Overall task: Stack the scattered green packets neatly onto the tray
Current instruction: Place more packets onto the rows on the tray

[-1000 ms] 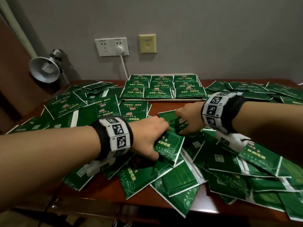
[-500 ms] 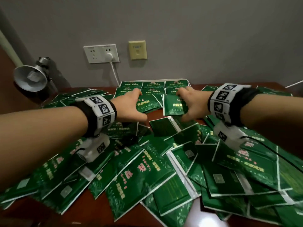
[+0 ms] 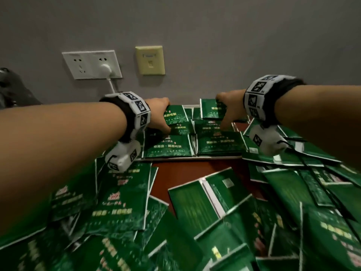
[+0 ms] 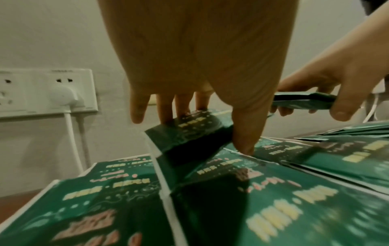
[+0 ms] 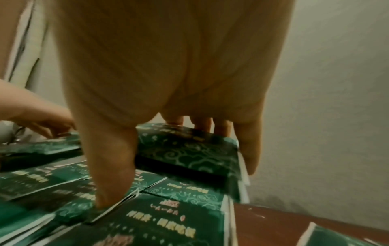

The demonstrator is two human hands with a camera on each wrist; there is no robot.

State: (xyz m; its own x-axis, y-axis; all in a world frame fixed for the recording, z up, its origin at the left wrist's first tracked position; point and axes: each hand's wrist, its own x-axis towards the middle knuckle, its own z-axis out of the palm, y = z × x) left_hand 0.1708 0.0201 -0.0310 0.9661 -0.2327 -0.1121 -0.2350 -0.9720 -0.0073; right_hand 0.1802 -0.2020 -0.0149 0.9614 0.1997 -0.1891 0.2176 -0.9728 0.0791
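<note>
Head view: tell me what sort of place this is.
Probably a plain room in a home or small office, not a factory line. A reddish-brown wooden table stands against a bare grey wall with a white socket plate and a plug in it, and loose green packets cover the table.

Green packets [image 3: 169, 145] carry yellow and red printed characters, too blurred to read; wrist bands [image 3: 141, 112] show black-white square marker codes.

right hand [image 5: 168, 69] holds a green packet [image 5: 189, 149] over stacked packets [image 5: 147, 216].
</note>
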